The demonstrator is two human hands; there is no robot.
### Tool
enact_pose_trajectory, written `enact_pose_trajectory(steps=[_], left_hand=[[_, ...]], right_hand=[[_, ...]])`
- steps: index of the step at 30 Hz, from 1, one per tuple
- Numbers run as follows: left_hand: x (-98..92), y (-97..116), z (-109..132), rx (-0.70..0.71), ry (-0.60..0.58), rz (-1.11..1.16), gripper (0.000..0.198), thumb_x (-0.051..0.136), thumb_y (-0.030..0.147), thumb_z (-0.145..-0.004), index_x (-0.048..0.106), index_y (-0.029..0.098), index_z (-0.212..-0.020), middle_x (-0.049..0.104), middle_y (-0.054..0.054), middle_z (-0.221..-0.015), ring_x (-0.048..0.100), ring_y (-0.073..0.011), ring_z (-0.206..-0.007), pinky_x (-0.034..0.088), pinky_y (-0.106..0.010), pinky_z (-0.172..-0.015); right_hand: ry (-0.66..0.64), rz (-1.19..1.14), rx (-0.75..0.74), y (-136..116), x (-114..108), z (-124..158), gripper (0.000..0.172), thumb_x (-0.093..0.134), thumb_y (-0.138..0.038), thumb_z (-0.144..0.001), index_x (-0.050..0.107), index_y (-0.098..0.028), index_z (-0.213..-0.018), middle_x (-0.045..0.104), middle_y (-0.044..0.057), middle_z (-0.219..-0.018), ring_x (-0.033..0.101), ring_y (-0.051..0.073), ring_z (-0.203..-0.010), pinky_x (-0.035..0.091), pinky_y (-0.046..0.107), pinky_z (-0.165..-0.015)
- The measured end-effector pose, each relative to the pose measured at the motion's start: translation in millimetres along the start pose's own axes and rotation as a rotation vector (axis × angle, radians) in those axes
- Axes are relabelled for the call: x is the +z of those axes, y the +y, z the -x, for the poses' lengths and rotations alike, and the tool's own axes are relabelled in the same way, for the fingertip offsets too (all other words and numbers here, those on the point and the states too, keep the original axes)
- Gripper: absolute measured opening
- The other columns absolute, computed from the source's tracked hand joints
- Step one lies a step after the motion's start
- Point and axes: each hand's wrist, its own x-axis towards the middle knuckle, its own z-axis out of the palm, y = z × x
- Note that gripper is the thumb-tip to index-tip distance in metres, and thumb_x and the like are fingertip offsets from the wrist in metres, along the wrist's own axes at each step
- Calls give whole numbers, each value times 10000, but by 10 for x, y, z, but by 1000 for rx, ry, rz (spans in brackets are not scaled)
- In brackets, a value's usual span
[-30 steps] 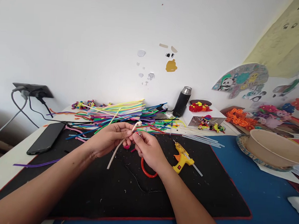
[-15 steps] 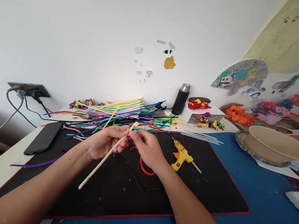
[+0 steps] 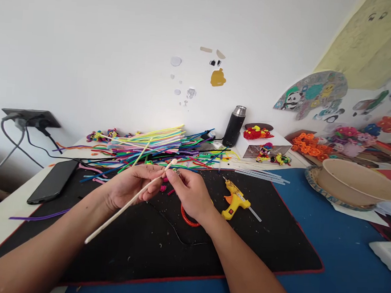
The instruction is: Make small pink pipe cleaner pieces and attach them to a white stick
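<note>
A cream pipe cleaner slants from lower left up to a small curled tip between my two hands. My left hand pinches it just below that tip. Close beside it, my right hand has its thumb and fingers closed at the curled end. Whether it grips anything besides the pipe cleaner is hidden by the thumb. Under my right hand, a red ring-shaped handle shows on the black mat.
A yellow glue gun lies right of my hands, with clear glue sticks behind it. Coloured pipe cleaners are heaped at the back, near a black flask. A phone lies left, a bowl right.
The free end of the cream pipe cleaner has swung left and slightly up. Both hands stay close together, and the whole view has shifted a little.
</note>
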Motion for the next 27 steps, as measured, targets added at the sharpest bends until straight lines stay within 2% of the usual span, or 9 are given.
enact_pose_trajectory(steps=[8,15,27], left_hand=[[33,18,21,-4,-29,-24,147,744,189,-841,688,95,-743,516,9,-443,476,-80,-326,410,-128,-325],[22,13,12,-7,-48,-14,110,745,177,-840,722,75,-805,528,7,-445,467,-82,-326,427,-134,-324],[-7,27,21,-18,-103,6,79,660,128,-881,712,72,-862,514,15,-465,434,-73,-325,428,-127,-332]], right_hand=[[19,67,35,19,9,-5,415,533,-439,-986,492,-206,-646,489,-34,-595,418,128,-563,270,288,-544],[-1,136,55,-4,0,-4,356,536,-405,-962,540,-201,-671,524,-34,-602,423,125,-555,266,283,-538],[12,208,56,19,16,-12,380,561,-409,-946,490,-207,-633,529,-32,-593,413,126,-563,252,289,-550]])
